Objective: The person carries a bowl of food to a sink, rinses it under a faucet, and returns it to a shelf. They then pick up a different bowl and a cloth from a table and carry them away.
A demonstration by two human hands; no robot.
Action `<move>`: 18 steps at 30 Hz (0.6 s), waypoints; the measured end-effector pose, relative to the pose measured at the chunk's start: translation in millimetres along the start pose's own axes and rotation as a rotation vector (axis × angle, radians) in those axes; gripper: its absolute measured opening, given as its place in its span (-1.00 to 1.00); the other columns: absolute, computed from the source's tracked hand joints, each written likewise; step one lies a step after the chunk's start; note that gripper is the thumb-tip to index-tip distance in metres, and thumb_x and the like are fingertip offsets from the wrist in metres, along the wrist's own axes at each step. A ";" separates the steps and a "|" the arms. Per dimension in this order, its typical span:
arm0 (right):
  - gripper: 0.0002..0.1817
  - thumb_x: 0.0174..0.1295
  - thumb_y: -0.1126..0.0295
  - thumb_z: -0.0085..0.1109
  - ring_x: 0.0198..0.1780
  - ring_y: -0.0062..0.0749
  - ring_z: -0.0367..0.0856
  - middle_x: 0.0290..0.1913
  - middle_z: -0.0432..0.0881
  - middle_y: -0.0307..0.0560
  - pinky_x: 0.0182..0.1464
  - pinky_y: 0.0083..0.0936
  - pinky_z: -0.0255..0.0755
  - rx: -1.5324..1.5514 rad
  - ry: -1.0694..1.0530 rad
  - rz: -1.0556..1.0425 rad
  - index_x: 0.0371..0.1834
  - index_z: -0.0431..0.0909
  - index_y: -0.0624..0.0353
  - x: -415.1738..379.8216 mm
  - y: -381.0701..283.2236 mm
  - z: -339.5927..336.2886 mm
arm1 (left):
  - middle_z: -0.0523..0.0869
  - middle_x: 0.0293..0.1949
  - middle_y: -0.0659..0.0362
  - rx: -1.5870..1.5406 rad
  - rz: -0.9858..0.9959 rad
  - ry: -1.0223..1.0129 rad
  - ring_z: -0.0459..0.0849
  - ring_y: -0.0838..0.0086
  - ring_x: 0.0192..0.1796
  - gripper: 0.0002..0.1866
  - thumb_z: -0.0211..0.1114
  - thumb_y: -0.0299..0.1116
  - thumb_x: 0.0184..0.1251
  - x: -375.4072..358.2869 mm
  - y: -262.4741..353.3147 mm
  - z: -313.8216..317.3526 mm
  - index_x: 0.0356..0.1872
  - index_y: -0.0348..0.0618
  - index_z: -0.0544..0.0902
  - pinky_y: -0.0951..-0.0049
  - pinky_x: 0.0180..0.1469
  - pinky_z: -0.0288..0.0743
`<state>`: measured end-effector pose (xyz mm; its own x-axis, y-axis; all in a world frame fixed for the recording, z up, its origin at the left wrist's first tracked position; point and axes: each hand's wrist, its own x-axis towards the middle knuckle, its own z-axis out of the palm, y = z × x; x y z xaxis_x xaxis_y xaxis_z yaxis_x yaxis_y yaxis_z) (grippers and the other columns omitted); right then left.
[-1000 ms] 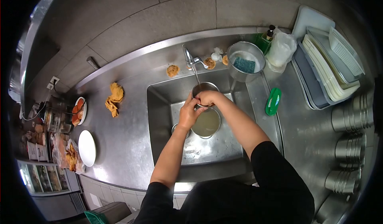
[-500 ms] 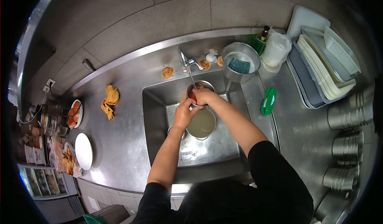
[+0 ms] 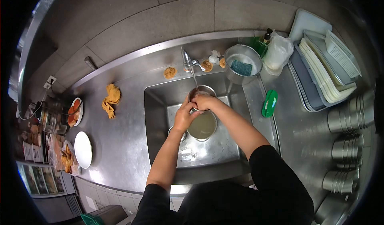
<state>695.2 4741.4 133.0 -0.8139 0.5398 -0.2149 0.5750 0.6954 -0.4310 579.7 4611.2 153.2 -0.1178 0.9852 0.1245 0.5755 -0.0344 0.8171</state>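
Note:
Under the running faucet, a small metal bowl is tilted in the sink. My left hand grips the bowl's near left side, thumb toward the right. My right hand reaches into the bowl with its fingers curled; whatever they hold is hidden. Water falls into the bowl just beyond the fingers. Directly below both hands stands a round metal pot of cloudy water. Another small round metal piece shows partly behind my left wrist.
Right of the faucet stands a large pot with a green scouring pad. A green brush lies on the right counter near stacked trays. To the left are a yellow cloth and a white plate.
The red thing that showed between my hands in the bowl is now out of sight. My right hand has curled in closer to my left hand. The view has shifted slightly.

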 end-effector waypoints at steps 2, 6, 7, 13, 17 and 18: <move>-0.76 0.19 0.26 0.26 0.15 0.00 0.64 0.01 0.71 0.02 0.20 -0.12 0.47 0.086 -0.206 0.051 -0.09 0.68 0.01 -1.2 -6.0 -11.9 | 0.32 0.49 -0.08 -0.007 0.008 -0.012 0.60 0.02 0.27 -0.68 0.58 -0.26 0.07 0.3 -0.7 1.7 -0.23 -0.12 0.65 0.27 0.17 0.56; -0.76 0.21 0.32 0.19 0.15 -0.04 0.64 0.03 0.71 0.04 0.18 -0.17 0.48 0.044 -0.093 0.128 -0.06 0.69 -0.04 5.3 -1.7 -28.5 | 0.41 0.44 -0.05 0.019 -0.024 0.019 0.70 0.14 0.09 -0.67 0.59 -0.31 0.06 5.7 -3.2 -4.3 -0.25 -0.18 0.63 0.31 0.06 0.61; -0.76 0.21 0.32 0.19 0.15 -0.04 0.64 0.03 0.71 0.04 0.18 -0.17 0.48 0.042 -0.096 0.125 -0.06 0.69 -0.04 6.9 -1.8 -26.3 | 0.45 0.41 -0.05 -0.013 0.052 0.034 0.72 0.17 0.00 -0.66 0.59 -0.33 0.05 6.0 -3.0 -7.0 -0.26 -0.21 0.62 0.32 0.02 0.61; -0.17 0.03 0.15 0.46 0.46 -0.07 0.36 0.47 0.33 0.16 0.42 -0.27 0.33 -0.143 -0.137 0.127 0.38 0.36 0.19 -0.8 -16.9 -33.0 | 0.36 0.47 -0.08 0.091 0.096 0.064 0.69 0.10 0.14 -0.66 0.60 -0.31 0.02 9.8 -0.5 -14.3 -0.25 -0.17 0.64 0.29 0.12 0.59; -0.15 0.07 0.14 0.44 0.49 -0.05 0.32 0.50 0.27 0.24 0.44 -0.23 0.30 -0.082 -0.136 0.220 0.44 0.31 0.19 12.4 -10.2 -11.9 | 0.31 0.49 -0.11 -0.024 -0.056 -0.042 0.58 0.04 0.29 -0.68 0.60 -0.29 0.02 9.5 13.1 -11.6 -0.27 -0.14 0.65 0.26 0.22 0.53; -0.21 0.09 0.15 0.42 0.44 -0.04 0.41 0.45 0.36 0.24 0.40 -0.23 0.36 -0.030 -0.091 0.248 0.40 0.37 0.19 13.2 -4.7 -7.0 | 0.31 0.49 -0.10 -0.007 -0.009 -0.024 0.56 0.02 0.32 -0.68 0.60 -0.29 0.03 8.8 12.7 -9.7 -0.27 -0.14 0.65 0.24 0.25 0.51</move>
<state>682.3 4748.7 138.4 -0.6514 0.6513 -0.3891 0.7587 0.5619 -0.3296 578.1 4617.7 170.1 -0.1038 0.9892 0.1037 0.5685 -0.0266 0.8223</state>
